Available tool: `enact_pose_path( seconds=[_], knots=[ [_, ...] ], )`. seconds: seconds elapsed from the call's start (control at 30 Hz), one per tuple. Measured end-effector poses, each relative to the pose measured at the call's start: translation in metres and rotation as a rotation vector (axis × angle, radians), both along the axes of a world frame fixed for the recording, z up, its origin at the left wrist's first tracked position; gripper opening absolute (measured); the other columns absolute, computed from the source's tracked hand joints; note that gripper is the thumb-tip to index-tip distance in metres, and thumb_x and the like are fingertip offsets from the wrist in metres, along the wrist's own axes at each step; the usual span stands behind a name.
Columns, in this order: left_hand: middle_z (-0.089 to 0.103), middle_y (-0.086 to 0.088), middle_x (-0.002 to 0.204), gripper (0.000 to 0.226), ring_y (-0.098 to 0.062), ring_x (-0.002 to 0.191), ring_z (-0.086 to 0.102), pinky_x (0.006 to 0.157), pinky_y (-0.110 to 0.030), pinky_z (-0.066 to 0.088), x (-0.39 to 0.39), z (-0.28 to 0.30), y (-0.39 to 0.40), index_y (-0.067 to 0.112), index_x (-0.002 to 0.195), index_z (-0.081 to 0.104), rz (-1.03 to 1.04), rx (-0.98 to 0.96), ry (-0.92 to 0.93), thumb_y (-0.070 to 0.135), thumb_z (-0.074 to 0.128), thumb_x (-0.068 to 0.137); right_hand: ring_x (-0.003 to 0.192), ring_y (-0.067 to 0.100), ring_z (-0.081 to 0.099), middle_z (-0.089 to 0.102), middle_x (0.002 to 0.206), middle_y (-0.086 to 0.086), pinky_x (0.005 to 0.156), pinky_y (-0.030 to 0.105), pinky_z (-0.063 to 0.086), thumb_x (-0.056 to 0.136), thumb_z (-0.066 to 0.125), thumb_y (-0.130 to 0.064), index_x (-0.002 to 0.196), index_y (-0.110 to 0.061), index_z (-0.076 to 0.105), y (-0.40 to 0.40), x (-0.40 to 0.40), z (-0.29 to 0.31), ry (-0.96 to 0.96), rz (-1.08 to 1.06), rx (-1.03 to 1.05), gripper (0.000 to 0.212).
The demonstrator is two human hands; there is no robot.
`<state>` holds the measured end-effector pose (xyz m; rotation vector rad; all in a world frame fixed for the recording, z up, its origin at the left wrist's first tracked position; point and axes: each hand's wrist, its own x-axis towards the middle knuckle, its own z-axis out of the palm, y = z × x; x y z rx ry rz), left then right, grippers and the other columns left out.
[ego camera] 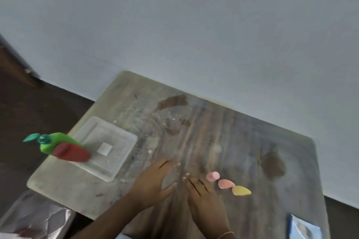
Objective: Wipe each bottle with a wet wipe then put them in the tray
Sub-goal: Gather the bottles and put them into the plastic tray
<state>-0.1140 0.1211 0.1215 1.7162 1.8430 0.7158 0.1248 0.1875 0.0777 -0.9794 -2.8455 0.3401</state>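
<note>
Nearest the camera, both hands lie flat and released on the worn wooden table (223,141), fingers straight, holding nothing. Left hand (153,182) sits just left of the right hand (204,196), fingertips close together but apart; a thin bangle (225,235) circles the right wrist. Just right of the right hand's fingertips, three small bottles lie in a diagonal row on the tabletop: pink bottle (212,176) closest to the fingers, then orange bottle (225,183), then yellow bottle (241,190) furthest right, each one touching or nearly touching the next; blur hides caps and labels. At the bottom right corner, a blue-and-white wipe packet (303,228) lies on the table, partly cut off by the frame edge. Further out and to the left of the left hand, well apart from it, a clear plastic tray (116,163) rests near the table's left edge, with a small white square (104,149) showing at its middle. At the tray's left side are two bigger bottles, blurred: a green pump bottle (56,141) with a teal pump head, and a red bottle (71,152) in front of it, overlapping it. Cannot tell whether they stand inside the tray. Behind the table, a plain grey wall (194,25).
</note>
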Motion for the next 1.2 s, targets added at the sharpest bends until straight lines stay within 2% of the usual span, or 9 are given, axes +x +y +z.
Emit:
enact_pose_path(
  seconds=[0.13, 0.23, 0.37, 0.57, 0.63, 0.77, 0.87, 1.1, 1.2],
  knots=[
    [0.044, 0.020, 0.147, 0.068, -0.001, 0.130, 0.051, 0.103, -0.026, 0.050, 0.050, -0.023, 0.018, 0.039, 0.153, 0.045, -0.062, -0.088, -0.016, 0.055, 0.061, 0.089, 0.126, 0.019, 0.060, 0.068, 0.144, -0.012, 0.079, 0.033, 0.065, 0.089, 0.055, -0.023, 0.135, -0.027, 0.073, 0.006, 0.044, 0.010, -0.022, -0.122, 0.020, 0.050],
    [0.036, 0.021, 0.156, 0.073, -0.003, 0.135, 0.049, 0.105, -0.030, 0.049, 0.080, -0.031, 0.032, 0.040, 0.157, 0.038, -0.082, -0.164, -0.008, 0.059, 0.057, 0.090, 0.118, 0.022, 0.058, 0.067, 0.145, -0.010, 0.081, 0.037, 0.065, 0.087, 0.054, -0.017, 0.135, -0.025, 0.073, 0.015, 0.070, 0.007, -0.022, -0.192, 0.054, 0.053],
    [0.035, 0.021, 0.155, 0.070, -0.006, 0.130, 0.053, 0.098, -0.028, 0.049, 0.107, -0.036, 0.057, 0.040, 0.158, 0.035, -0.104, -0.213, -0.022, 0.053, 0.059, 0.094, 0.113, 0.023, 0.067, 0.067, 0.142, -0.013, 0.080, 0.035, 0.064, 0.081, 0.074, -0.008, 0.141, -0.024, 0.069, 0.030, 0.095, 0.005, -0.003, -0.324, 0.002, 0.062],
    [0.044, 0.011, 0.152, 0.074, -0.015, 0.130, 0.055, 0.100, -0.032, 0.050, 0.119, -0.057, 0.091, 0.039, 0.161, 0.032, -0.117, -0.269, 0.099, 0.048, 0.063, 0.094, 0.104, 0.022, 0.058, 0.071, 0.134, -0.011, 0.069, 0.040, 0.062, 0.091, 0.051, -0.023, 0.130, -0.026, 0.073, 0.053, 0.109, -0.006, -0.069, -0.446, 0.008, 0.045],
    [0.050, 0.010, 0.148, 0.068, -0.015, 0.127, 0.057, 0.100, -0.032, 0.051, 0.119, -0.063, 0.098, 0.039, 0.157, 0.039, -0.120, -0.280, 0.126, 0.049, 0.063, 0.094, 0.101, 0.024, 0.062, 0.073, 0.127, -0.013, 0.066, 0.042, 0.057, 0.091, 0.053, -0.026, 0.128, -0.027, 0.075, 0.060, 0.110, -0.008, -0.095, -0.473, 0.005, 0.043],
    [0.058, 0.012, 0.134, 0.051, -0.015, 0.116, 0.062, 0.094, -0.036, 0.055, 0.119, -0.068, 0.105, 0.040, 0.141, 0.055, -0.091, -0.296, 0.104, 0.048, 0.065, 0.092, 0.094, 0.027, 0.066, 0.076, 0.112, -0.013, 0.066, 0.039, 0.047, 0.082, 0.077, -0.015, 0.118, -0.028, 0.080, 0.066, 0.106, -0.009, -0.121, -0.470, 0.052, 0.038],
    [0.058, 0.014, 0.128, 0.047, -0.014, 0.110, 0.063, 0.090, -0.036, 0.056, 0.119, -0.070, 0.106, 0.040, 0.135, 0.058, -0.071, -0.289, 0.076, 0.050, 0.065, 0.090, 0.091, 0.028, 0.065, 0.076, 0.107, -0.013, 0.067, 0.038, 0.042, 0.081, 0.068, -0.020, 0.113, -0.028, 0.080, 0.068, 0.106, -0.011, -0.121, -0.477, 0.061, 0.035],
    [0.057, 0.017, 0.119, 0.034, -0.011, 0.099, 0.062, 0.084, -0.036, 0.057, 0.115, -0.074, 0.107, 0.039, 0.127, 0.064, -0.046, -0.232, 0.009, 0.051, 0.060, 0.095, 0.088, 0.028, 0.063, 0.075, 0.101, -0.014, 0.067, 0.036, 0.031, 0.077, 0.066, -0.018, 0.099, -0.031, 0.080, 0.065, 0.102, -0.011, -0.158, -0.448, 0.048, 0.029],
    [0.058, 0.015, 0.118, 0.036, -0.012, 0.097, 0.063, 0.081, -0.034, 0.055, 0.104, -0.074, 0.105, 0.038, 0.126, 0.064, -0.026, -0.192, -0.026, 0.054, 0.059, 0.094, 0.087, 0.028, 0.062, 0.074, 0.100, -0.015, 0.066, 0.036, 0.035, 0.074, 0.067, -0.016, 0.092, -0.031, 0.078, 0.062, 0.097, -0.008, -0.150, -0.446, 0.057, 0.025]
  ],
)
